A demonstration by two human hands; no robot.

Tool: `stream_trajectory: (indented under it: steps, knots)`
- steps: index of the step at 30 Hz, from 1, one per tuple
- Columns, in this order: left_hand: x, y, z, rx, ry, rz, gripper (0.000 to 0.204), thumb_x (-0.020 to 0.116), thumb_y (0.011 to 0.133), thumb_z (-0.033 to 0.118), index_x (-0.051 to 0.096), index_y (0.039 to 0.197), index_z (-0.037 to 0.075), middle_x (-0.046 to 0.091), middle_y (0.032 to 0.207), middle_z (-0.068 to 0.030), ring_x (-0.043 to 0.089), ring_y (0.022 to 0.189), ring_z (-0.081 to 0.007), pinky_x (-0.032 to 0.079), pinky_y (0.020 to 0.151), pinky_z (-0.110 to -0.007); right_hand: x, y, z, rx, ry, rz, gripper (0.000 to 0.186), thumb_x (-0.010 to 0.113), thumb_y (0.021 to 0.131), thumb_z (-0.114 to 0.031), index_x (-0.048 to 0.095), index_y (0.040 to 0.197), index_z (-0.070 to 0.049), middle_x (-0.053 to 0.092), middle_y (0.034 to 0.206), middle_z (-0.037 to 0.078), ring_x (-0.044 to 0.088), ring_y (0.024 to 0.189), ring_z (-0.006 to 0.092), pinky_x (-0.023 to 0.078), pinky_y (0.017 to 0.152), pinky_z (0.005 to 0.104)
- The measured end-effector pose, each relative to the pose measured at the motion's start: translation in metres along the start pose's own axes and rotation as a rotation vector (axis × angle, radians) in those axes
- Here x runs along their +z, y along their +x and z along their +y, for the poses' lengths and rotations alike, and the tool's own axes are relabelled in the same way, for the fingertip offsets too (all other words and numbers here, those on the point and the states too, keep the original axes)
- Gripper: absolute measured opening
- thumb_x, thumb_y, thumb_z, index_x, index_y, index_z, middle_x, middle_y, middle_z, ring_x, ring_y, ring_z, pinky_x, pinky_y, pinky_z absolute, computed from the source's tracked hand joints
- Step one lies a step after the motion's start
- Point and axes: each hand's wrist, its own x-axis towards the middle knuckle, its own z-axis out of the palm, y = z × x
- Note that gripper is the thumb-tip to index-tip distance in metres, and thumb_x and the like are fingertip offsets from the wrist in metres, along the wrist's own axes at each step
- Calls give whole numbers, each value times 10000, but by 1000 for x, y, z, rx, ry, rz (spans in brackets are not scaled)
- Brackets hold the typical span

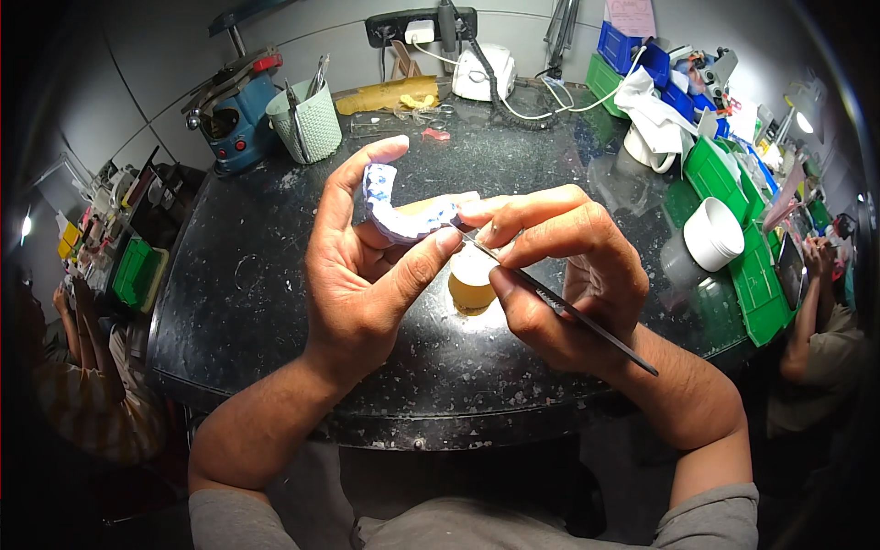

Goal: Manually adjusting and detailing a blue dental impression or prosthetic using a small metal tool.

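Observation:
A curved dental model point(392, 221), whitish with blue-violet marks along its arch, is held up over the black bench. My left hand point(362, 266) grips it between thumb and fingers, the index finger raised along its outer end. In my right hand point(582, 266) is a slim dark metal carving tool point(587, 321), held like a pen. Its tip meets the right end of the model, close to my left thumb. My right fingertips also touch that end. Beneath the hands stands a small round piece point(472, 289), pale on top and yellowish below, partly hidden.
A pale green cup of tools point(310, 124) and a blue machine point(240, 119) stand at the back left. A white device point(484, 73) sits at the back. On the right are a white tub point(713, 235) and green trays point(759, 284). Other people work at both sides.

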Motion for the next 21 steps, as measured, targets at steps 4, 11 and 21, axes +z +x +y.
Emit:
stream_trajectory:
  steps: [4, 11, 21]
  knots:
    - [0, 2, 1, -69, -72, -11, 601, 651, 925, -1, 340, 1439, 0, 681, 1164, -209, 667, 1097, -218, 521, 981, -338, -2, 0, 3, -10, 26, 46, 255, 707, 699, 118, 621, 900, -13, 683, 931, 145, 715, 912, 256, 578, 801, 350]
    - [-12, -2, -3, -114, -66, -206, 737, 507, 920, 522, 423, 1343, -76, 685, 1021, -178, 651, 1014, -242, 450, 995, -386, -2, 3, 4, -44, 10, 40, 273, 735, 712, 103, 628, 935, -13, 683, 957, 151, 710, 942, 268, 575, 823, 374]
    - [-2, -8, 12, -259, -106, -203, 861, 563, 790, 559, 386, 1384, -39, 655, 1049, -178, 635, 990, -232, 448, 934, -352, -2, 1, 1, -122, -50, -81, 242, 764, 731, 56, 656, 934, -22, 694, 969, 125, 707, 1020, 305, 569, 922, 445]
